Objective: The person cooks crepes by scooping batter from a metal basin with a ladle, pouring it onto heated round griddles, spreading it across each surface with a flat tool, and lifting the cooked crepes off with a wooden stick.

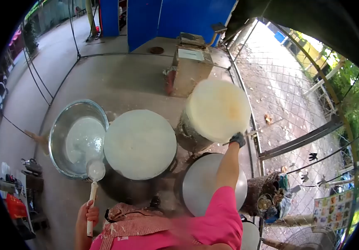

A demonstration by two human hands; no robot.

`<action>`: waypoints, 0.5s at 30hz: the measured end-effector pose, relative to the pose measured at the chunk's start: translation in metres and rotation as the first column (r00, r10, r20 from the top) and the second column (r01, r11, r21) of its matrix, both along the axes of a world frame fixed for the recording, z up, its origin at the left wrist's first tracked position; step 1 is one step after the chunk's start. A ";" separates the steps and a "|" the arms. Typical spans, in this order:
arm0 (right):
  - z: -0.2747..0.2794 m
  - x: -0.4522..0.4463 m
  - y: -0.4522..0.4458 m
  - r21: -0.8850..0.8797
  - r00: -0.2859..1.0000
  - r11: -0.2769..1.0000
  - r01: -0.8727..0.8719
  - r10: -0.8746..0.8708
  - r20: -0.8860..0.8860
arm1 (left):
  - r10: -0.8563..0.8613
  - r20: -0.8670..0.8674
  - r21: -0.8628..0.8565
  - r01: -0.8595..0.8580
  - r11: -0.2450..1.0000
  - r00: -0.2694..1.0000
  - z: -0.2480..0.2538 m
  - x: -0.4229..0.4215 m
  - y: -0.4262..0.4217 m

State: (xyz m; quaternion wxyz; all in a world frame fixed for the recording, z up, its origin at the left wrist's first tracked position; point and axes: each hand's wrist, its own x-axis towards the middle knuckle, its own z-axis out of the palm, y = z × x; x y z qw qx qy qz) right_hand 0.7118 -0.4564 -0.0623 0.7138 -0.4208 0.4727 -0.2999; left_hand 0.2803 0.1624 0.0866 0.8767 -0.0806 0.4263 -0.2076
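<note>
My left hand (88, 213) is wrapped around the long pale handle of a ladle (95, 170). The ladle's wet, whitish bowl is at the near rim of a metal basin (55, 143), which contains white liquid (79, 139). On my right, a dark glove covers my right hand (237, 139), its fingers closed at the near edge of a large pale round disc (219, 109) with a yellowish patch. A stained drum (190, 135) shows partly beneath that disc. Between the basin and the drum lies a flat white round surface (140, 143).
Near my right arm is a round metal lid (200, 183), beside a soiled cylinder (262, 193) with bags. A box-like stand (192, 68) is at the back. Wire fencing (287, 91) runs along the right, and a fan (312, 239) is at lower right.
</note>
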 end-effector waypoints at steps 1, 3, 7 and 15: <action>-0.030 0.004 -0.010 -0.028 0.975 1.000 0.007 -0.013 -0.222 | 0.010 0.004 0.028 -0.010 1.000 1.000 0.005 0.003 -0.004; 0.039 -0.034 0.046 0.027 0.907 1.000 -0.007 0.018 -0.421 | 0.027 0.009 0.077 -0.028 0.997 1.000 0.018 0.006 -0.011; 0.015 -0.029 0.037 -0.101 0.879 0.987 -0.121 0.059 -0.474 | 0.043 -0.019 0.175 -0.039 0.984 0.999 0.017 0.000 -0.008; -0.014 -0.040 0.062 -0.802 0.831 0.302 -0.515 -0.054 -0.554 | 0.078 0.131 0.011 -0.081 0.997 0.988 -0.032 -0.005 0.055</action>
